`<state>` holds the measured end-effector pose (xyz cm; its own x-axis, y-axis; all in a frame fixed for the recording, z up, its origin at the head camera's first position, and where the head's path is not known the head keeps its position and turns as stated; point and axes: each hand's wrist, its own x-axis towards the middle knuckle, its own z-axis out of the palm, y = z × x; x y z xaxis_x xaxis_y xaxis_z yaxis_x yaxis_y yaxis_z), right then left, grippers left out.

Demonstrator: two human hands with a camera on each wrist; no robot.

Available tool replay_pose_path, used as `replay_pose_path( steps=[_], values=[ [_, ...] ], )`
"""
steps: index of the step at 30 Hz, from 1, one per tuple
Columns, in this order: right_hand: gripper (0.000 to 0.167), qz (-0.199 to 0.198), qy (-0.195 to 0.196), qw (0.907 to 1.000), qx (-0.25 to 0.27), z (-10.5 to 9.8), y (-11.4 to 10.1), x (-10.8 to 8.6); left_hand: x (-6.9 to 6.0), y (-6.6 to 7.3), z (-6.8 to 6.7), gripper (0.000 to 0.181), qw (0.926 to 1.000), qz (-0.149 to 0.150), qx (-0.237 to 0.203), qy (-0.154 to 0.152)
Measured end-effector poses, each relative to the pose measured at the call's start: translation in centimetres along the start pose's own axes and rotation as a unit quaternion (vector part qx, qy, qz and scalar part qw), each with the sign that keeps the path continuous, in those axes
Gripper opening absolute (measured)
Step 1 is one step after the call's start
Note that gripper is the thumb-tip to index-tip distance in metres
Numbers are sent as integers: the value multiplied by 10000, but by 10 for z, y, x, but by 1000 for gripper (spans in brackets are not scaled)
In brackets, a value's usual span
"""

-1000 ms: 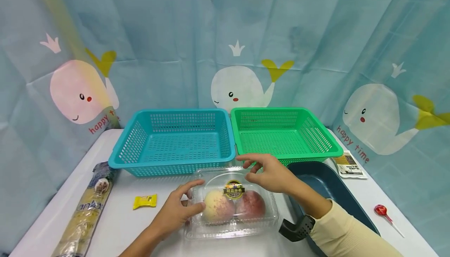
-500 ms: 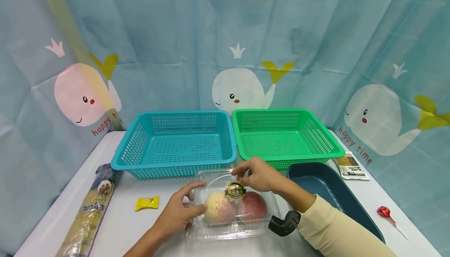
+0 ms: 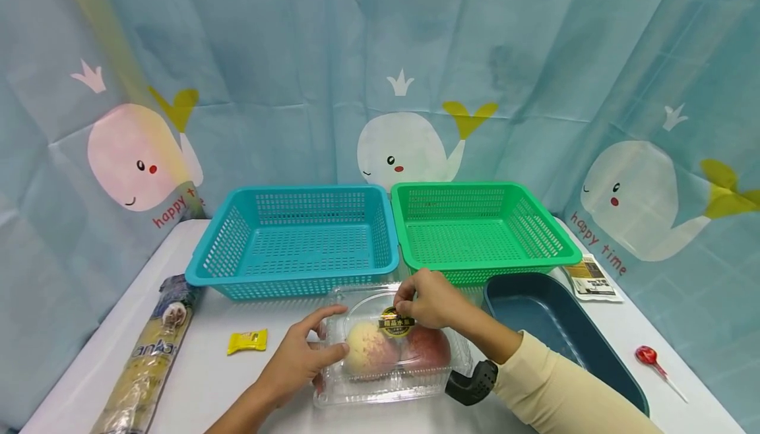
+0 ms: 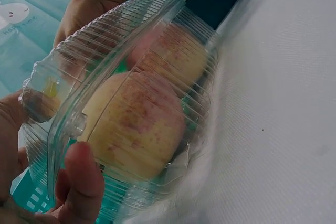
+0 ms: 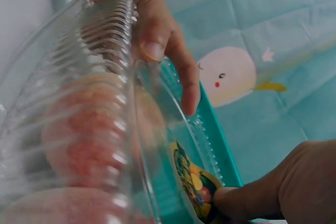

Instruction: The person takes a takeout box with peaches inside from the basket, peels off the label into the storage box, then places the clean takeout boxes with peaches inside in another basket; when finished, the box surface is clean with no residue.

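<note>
A clear plastic clamshell box [image 3: 386, 391] stands on the white table, holding a pale yellow-pink peach [image 3: 369, 349] and a redder peach [image 3: 429, 349]. My left hand [image 3: 301, 355] grips the box's left side, thumb near the front and fingers around the wall. On the lid is a black and gold round sticker [image 3: 394, 326]. My right hand [image 3: 432, 299] has its thumb and curled fingers at the sticker's upper right edge and pinches it. In the right wrist view the thumb [image 5: 249, 200] lies on the sticker [image 5: 195, 184]; the other fingertips are hidden.
Behind the box stand a blue basket [image 3: 297, 283] and a green basket [image 3: 493, 267]. At right are a dark blue tray [image 3: 552, 315], a printed packet [image 3: 592, 281] and a red lollipop [image 3: 647, 355]. At left lie a yellow wrapped sweet [image 3: 247, 341] and a long pack [image 3: 145, 361].
My right hand has come down from above the lid to the sticker, its fingers curling in at the edge. The left hand keeps its grip on the box.
</note>
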<state>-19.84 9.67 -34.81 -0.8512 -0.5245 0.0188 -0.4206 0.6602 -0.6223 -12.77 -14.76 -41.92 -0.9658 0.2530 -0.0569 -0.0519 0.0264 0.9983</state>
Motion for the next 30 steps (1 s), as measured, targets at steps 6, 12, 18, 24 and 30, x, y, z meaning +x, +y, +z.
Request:
replay_pose_path(
  steps=[6,12,18,24,30],
  values=[
    [17,232,44,9988,422,2,-2,-2,-1,0,-3,64,10000,-87,-13,-9],
    [17,221,187,9959,863,3,1,-8,-2,-1,-2,65,9999,-79,-47,-60],
    [18,97,491,9924,1124,5,5,-17,-1,-1,3,64,9999,-40,-26,-138],
    [14,18,732,9827,1702,1,7,-23,-1,0,4,64,9999,39,-31,-109],
    [9,114,971,9741,2037,-12,5,-26,-1,-1,1,65,10000,6,-39,1]
  ],
)
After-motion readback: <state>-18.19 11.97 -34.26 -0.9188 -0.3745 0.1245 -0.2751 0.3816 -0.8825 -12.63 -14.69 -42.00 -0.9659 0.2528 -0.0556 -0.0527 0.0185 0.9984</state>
